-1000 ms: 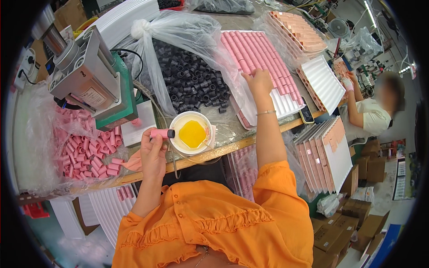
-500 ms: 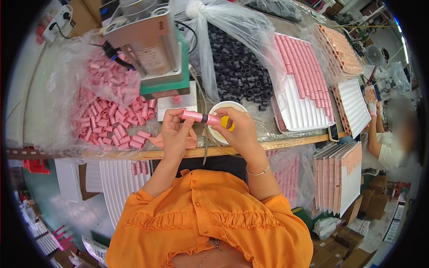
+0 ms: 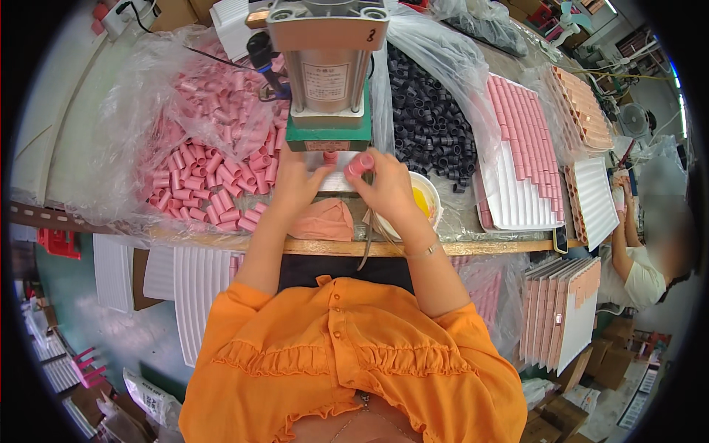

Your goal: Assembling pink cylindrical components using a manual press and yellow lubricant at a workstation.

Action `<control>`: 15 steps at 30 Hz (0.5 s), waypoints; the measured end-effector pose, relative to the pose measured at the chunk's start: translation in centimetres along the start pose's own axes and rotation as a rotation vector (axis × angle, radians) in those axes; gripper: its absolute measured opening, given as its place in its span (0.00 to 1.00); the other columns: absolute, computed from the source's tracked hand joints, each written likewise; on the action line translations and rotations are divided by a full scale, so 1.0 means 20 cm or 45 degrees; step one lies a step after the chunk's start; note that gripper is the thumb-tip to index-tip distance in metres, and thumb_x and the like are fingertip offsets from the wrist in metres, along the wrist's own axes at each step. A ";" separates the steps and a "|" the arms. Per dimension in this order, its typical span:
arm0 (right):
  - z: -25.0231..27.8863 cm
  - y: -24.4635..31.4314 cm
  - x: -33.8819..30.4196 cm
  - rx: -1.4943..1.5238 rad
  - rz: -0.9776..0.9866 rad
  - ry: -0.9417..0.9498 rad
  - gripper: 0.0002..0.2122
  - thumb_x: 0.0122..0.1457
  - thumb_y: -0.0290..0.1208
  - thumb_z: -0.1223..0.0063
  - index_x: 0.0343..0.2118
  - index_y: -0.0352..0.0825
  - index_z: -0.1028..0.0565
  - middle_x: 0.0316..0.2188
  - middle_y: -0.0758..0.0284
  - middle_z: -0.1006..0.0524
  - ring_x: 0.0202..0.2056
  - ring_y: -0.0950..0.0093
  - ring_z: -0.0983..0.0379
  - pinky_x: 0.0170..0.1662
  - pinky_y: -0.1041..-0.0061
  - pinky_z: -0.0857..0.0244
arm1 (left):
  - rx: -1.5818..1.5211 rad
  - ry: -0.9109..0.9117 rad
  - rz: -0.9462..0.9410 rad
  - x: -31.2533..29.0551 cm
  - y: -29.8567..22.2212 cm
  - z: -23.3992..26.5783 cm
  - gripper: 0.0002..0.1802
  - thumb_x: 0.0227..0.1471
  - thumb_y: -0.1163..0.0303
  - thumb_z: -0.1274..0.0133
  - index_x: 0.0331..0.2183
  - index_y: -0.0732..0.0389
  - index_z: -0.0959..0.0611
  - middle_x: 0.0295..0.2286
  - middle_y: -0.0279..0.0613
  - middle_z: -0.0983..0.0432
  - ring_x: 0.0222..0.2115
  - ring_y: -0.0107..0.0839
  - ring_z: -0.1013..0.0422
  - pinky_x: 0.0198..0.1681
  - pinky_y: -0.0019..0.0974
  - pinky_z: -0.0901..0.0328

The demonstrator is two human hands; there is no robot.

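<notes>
At the bench press [image 3: 325, 81], with its silver body and green lower block, both my hands are close to the pale base plate [image 3: 336, 182]. My right hand [image 3: 391, 188] is closed round a pink tube [image 3: 360, 164], seen nearly end-on, just right of the press. Beneath the green block a short pink piece [image 3: 330, 157] stands on the base. My left hand [image 3: 297, 184] reaches in at its left, thumb pointing toward that piece. The press hides part of its fingers, so its grip is unclear. No black ring shows on the held tube from this angle.
Loose pink tubes [image 3: 214, 177] heap on the left, black rings [image 3: 428, 111] in plastic behind. A white tub [image 3: 436, 203], pink cloth [image 3: 323, 220] and ridged tray [image 3: 509, 196] with pink tubes line the bench. Another person [image 3: 639, 258] works at far right.
Both hands have moved forward to the press. The pink tube with the black band, previously between both hands, has left the left hand; the right now holds a pink tube. The view has shifted.
</notes>
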State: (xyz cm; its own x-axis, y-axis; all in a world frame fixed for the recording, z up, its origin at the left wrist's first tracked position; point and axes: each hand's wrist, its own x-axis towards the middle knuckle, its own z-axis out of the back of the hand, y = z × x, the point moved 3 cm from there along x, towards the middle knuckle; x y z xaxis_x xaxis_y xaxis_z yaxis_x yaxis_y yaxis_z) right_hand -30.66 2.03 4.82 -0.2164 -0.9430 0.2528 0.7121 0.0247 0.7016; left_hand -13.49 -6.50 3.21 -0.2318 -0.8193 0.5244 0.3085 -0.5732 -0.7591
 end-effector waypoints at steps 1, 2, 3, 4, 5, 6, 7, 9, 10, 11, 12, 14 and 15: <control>-0.05 -0.01 0.06 -0.088 -0.017 -0.020 0.12 0.46 0.34 0.36 0.33 0.38 0.24 0.27 0.64 0.24 0.35 0.60 0.29 0.37 0.61 0.40 | 0.036 0.281 0.025 0.05 0.02 -0.02 0.20 0.47 0.72 0.38 0.42 0.66 0.22 0.36 0.45 0.21 0.39 0.40 0.25 0.43 0.41 0.33; -0.09 -0.01 0.10 -0.094 -0.010 -0.027 0.12 0.46 0.34 0.36 0.33 0.38 0.24 0.27 0.64 0.24 0.35 0.60 0.29 0.37 0.61 0.40 | 0.062 0.563 0.039 0.08 0.02 -0.04 0.18 0.48 0.72 0.39 0.42 0.66 0.22 0.35 0.44 0.21 0.39 0.39 0.25 0.43 0.40 0.34; -0.13 -0.02 0.13 -0.185 0.050 -0.074 0.13 0.46 0.34 0.36 0.34 0.38 0.24 0.30 0.64 0.25 0.36 0.60 0.30 0.37 0.61 0.40 | 0.043 0.573 0.045 0.09 0.06 -0.03 0.19 0.47 0.74 0.40 0.43 0.66 0.24 0.39 0.55 0.26 0.39 0.51 0.29 0.45 0.44 0.35; -0.18 -0.04 0.15 -0.272 0.108 -0.120 0.13 0.46 0.35 0.36 0.34 0.38 0.24 0.32 0.63 0.26 0.38 0.60 0.31 0.37 0.60 0.40 | 0.044 0.569 0.037 0.09 0.09 0.00 0.19 0.47 0.74 0.40 0.43 0.66 0.24 0.39 0.55 0.26 0.39 0.51 0.29 0.45 0.44 0.35; -0.23 -0.05 0.17 -0.281 0.135 -0.077 0.13 0.46 0.35 0.36 0.34 0.37 0.24 0.37 0.63 0.28 0.40 0.60 0.33 0.37 0.59 0.40 | 0.013 0.470 0.123 0.08 0.13 0.05 0.18 0.49 0.74 0.42 0.43 0.66 0.24 0.40 0.53 0.26 0.39 0.47 0.28 0.44 0.41 0.35; -0.28 -0.07 0.18 -0.283 0.135 -0.085 0.13 0.46 0.35 0.36 0.34 0.37 0.24 0.37 0.63 0.28 0.40 0.60 0.33 0.37 0.59 0.40 | -0.019 0.372 0.210 0.05 0.15 0.08 0.17 0.51 0.74 0.43 0.44 0.66 0.25 0.40 0.51 0.25 0.39 0.44 0.27 0.44 0.39 0.34; -0.29 -0.04 0.18 -0.308 0.121 -0.141 0.14 0.46 0.35 0.36 0.35 0.37 0.24 0.37 0.63 0.28 0.40 0.59 0.33 0.37 0.58 0.41 | -0.284 0.366 0.334 0.04 0.05 0.15 0.18 0.56 0.73 0.47 0.49 0.66 0.28 0.40 0.44 0.25 0.41 0.32 0.28 0.44 0.32 0.34; -0.30 -0.04 0.18 -0.306 0.046 -0.134 0.17 0.46 0.37 0.34 0.38 0.36 0.23 0.38 0.62 0.28 0.41 0.60 0.32 0.39 0.57 0.40 | -0.463 0.395 0.369 -0.06 0.13 0.18 0.20 0.59 0.72 0.49 0.51 0.66 0.30 0.41 0.42 0.25 0.42 0.28 0.30 0.44 0.30 0.35; -0.28 -0.01 0.16 -0.299 0.058 -0.122 0.17 0.46 0.37 0.34 0.38 0.36 0.23 0.38 0.62 0.28 0.41 0.60 0.32 0.39 0.57 0.40 | -0.637 0.405 0.402 -0.11 0.17 0.22 0.21 0.61 0.71 0.51 0.54 0.65 0.32 0.42 0.40 0.26 0.43 0.25 0.31 0.45 0.28 0.35; -0.22 0.02 0.12 -0.309 0.072 -0.136 0.18 0.45 0.38 0.33 0.39 0.36 0.23 0.38 0.61 0.28 0.43 0.59 0.33 0.41 0.57 0.40 | -0.707 0.598 0.491 -0.14 0.16 0.25 0.22 0.62 0.71 0.53 0.56 0.64 0.34 0.43 0.42 0.26 0.44 0.26 0.31 0.46 0.29 0.35; -0.15 0.06 0.07 -0.320 0.083 -0.150 0.20 0.45 0.39 0.32 0.40 0.36 0.22 0.39 0.59 0.28 0.45 0.58 0.33 0.43 0.57 0.39 | -0.706 0.595 0.494 -0.16 0.13 0.27 0.22 0.62 0.71 0.53 0.56 0.64 0.34 0.43 0.42 0.26 0.44 0.26 0.31 0.46 0.29 0.35; 0.00 0.12 -0.05 -0.337 0.068 -0.106 0.23 0.45 0.39 0.31 0.44 0.35 0.23 0.38 0.60 0.28 0.40 0.66 0.29 0.40 0.65 0.35 | -1.067 0.807 0.614 -0.19 -0.02 0.25 0.27 0.61 0.64 0.49 0.58 0.61 0.37 0.43 0.40 0.26 0.43 0.23 0.30 0.46 0.28 0.36; 0.03 0.13 -0.11 0.087 -0.036 0.058 0.20 0.48 0.34 0.33 0.44 0.33 0.23 0.37 0.64 0.27 0.35 0.73 0.28 0.36 0.73 0.35 | -1.182 0.864 0.618 -0.21 -0.07 0.24 0.33 0.60 0.63 0.48 0.61 0.59 0.42 0.42 0.42 0.25 0.42 0.26 0.28 0.46 0.28 0.35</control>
State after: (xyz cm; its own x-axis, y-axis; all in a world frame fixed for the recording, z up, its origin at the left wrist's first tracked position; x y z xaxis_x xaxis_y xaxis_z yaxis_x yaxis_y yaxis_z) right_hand -28.83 4.33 6.47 -0.2042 -0.9577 0.2026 0.6583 0.0188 0.7525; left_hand -8.57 -2.27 3.99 -0.7905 -0.6122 0.0186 -0.2076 0.2391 -0.9485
